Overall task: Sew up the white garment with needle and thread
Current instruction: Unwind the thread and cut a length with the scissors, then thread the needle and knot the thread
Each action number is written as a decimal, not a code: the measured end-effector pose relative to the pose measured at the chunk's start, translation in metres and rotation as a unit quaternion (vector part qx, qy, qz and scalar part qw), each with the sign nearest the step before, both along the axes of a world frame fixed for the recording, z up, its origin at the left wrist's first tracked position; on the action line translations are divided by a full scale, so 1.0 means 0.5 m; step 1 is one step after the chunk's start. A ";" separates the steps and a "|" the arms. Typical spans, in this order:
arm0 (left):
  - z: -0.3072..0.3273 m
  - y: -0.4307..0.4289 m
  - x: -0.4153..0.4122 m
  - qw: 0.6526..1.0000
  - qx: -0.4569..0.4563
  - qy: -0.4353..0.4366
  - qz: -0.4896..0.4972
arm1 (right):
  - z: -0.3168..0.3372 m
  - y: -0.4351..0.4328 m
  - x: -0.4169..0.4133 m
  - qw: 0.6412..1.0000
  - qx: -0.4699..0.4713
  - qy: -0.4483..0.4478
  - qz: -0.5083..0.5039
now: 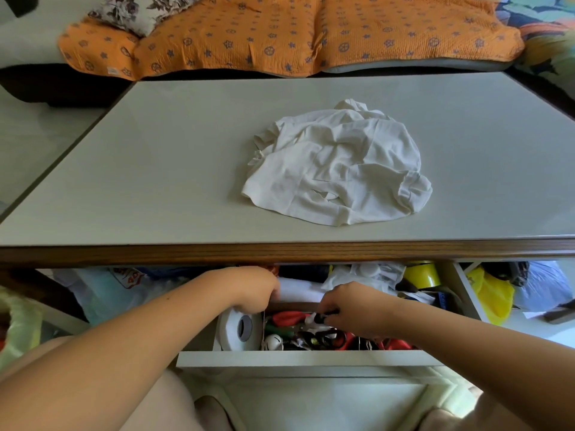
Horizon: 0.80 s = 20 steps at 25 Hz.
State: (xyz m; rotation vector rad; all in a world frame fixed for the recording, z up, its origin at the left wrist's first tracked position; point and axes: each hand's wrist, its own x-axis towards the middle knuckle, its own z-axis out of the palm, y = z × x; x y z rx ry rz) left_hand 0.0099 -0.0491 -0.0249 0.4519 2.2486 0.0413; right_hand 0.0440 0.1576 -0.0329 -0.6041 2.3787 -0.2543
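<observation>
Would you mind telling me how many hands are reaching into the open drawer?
2: the left hand at the drawer's back left, the right hand over the clutter of small items at its middle.

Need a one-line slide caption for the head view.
Both hands, left hand and right hand, rummage in an open drawer below the table; crumpled white garment waits on top.

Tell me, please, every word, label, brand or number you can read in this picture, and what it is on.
No text reads clearly.
Small tag on the orange cover: too small to read.
Red marks on the plastic bag under the table: blurred.
Print on the blue item in the drawer: blurred.
White garment: no writing visible.
</observation>
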 end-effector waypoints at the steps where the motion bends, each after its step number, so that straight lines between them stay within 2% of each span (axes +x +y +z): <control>1: 0.008 -0.002 0.002 1.000 0.002 0.013 -0.004 | 0.008 0.000 0.006 1.000 -0.020 -0.010 0.002; 6: 0.050 -0.009 0.000 0.998 0.049 0.019 0.031 | 0.034 0.006 0.024 0.995 -0.088 -0.043 -0.007; 8: 0.065 -0.008 0.000 0.997 0.072 0.012 0.040 | 0.044 0.011 0.028 0.996 -0.073 -0.043 0.012; 12: 0.105 -0.002 0.003 0.981 0.170 0.015 0.091 | 0.047 0.005 0.047 0.996 -0.021 0.064 0.061; 16: 0.151 0.002 -0.003 0.952 0.264 0.065 0.141 | 0.052 -0.001 0.057 0.983 -0.031 0.165 0.073; 20: 0.177 0.001 -0.028 0.916 0.320 0.155 0.188 | 0.067 -0.016 0.048 0.979 -0.025 0.190 0.062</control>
